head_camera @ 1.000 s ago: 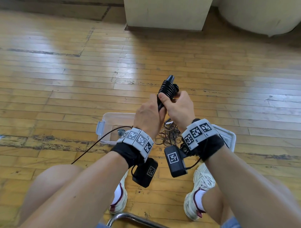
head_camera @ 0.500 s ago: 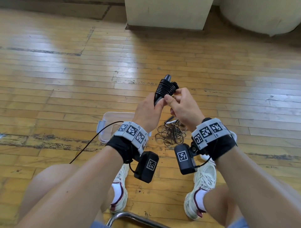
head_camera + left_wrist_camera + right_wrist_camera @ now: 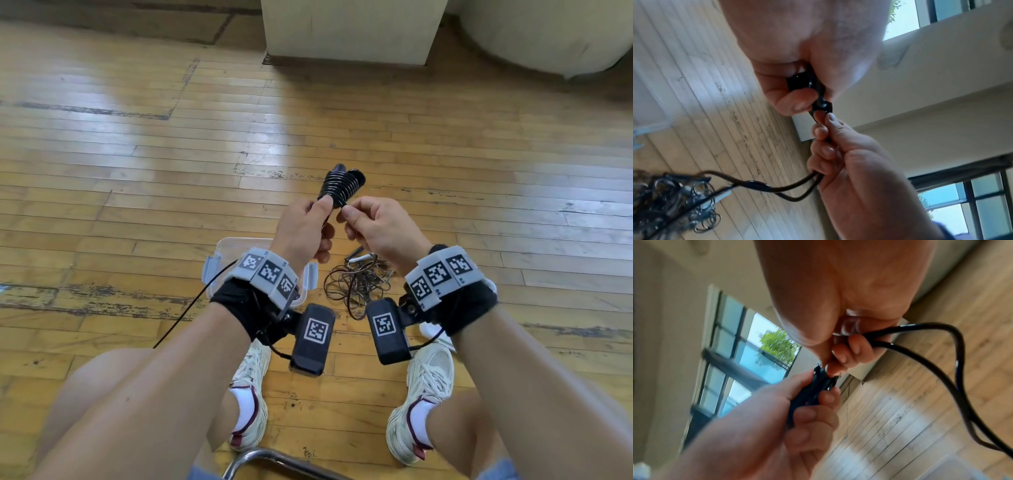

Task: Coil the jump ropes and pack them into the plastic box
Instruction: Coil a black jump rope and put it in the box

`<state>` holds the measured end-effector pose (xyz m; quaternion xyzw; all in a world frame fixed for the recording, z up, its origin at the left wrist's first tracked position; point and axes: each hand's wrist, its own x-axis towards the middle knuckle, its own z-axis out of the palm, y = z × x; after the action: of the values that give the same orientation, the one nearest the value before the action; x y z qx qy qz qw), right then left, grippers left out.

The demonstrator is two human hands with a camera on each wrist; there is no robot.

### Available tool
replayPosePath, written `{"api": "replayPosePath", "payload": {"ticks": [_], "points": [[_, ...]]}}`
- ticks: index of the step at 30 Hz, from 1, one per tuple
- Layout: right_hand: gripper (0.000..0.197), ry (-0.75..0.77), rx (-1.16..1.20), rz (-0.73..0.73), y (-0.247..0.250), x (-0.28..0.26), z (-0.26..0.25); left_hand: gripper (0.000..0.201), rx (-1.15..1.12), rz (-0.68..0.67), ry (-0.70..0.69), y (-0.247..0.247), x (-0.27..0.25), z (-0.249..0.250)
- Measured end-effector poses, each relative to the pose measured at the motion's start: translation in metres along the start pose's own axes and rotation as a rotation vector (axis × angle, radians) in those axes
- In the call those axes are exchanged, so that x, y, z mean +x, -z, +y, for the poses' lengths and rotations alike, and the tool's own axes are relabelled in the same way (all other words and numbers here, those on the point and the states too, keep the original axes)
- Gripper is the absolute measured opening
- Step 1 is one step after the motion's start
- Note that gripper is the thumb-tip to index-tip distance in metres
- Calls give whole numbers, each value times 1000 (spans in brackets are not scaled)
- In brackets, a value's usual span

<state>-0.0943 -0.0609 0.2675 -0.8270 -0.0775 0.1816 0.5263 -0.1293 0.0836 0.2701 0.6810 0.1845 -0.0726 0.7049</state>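
My left hand [image 3: 313, 224] grips the black jump-rope handles [image 3: 339, 185], whose upper part is wound tight with black rope. In the left wrist view the handle ends [image 3: 807, 84] sit in my curled fingers. My right hand [image 3: 371, 224] pinches the loose rope [image 3: 941, 344] just below the winding, a loop hanging from its curled fingers. A clear plastic box [image 3: 233, 251] lies on the floor under my left wrist, mostly hidden. Beside it sits a tangled brown jump rope [image 3: 356, 282] with a pale handle [image 3: 359, 257].
I sit above a worn wooden floor [image 3: 137, 171], my white shoes [image 3: 248, 394] near the box. A cream block [image 3: 352, 31] and a rounded pale object [image 3: 548, 34] stand at the far edge. A thin black cable [image 3: 191, 305] trails left from my left wrist. A metal chair tube [image 3: 274, 459] curves below.
Both hands have drawn apart and dropped a little. My right hand has slid off the wound coil and now pinches the rope below it. The winding looks the same.
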Motion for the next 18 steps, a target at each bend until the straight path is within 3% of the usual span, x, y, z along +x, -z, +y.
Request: {"api": "replayPosePath", "payload": {"ticks": [6,12,16,18], "points": [[32,-92,231,-24,1,-2,2,27,-268,-111,99,3,-4,4],[35,-66,155,-163,3,-3,-1,31,-84,-46,37,2,-4,3],[38,-139,272,-261,10,-5,-3,37,-66,-47,19,0,-4,1],[39,-173,299,-236,13,-4,-2,38,-74,-67,21,0,-6,3]]}}
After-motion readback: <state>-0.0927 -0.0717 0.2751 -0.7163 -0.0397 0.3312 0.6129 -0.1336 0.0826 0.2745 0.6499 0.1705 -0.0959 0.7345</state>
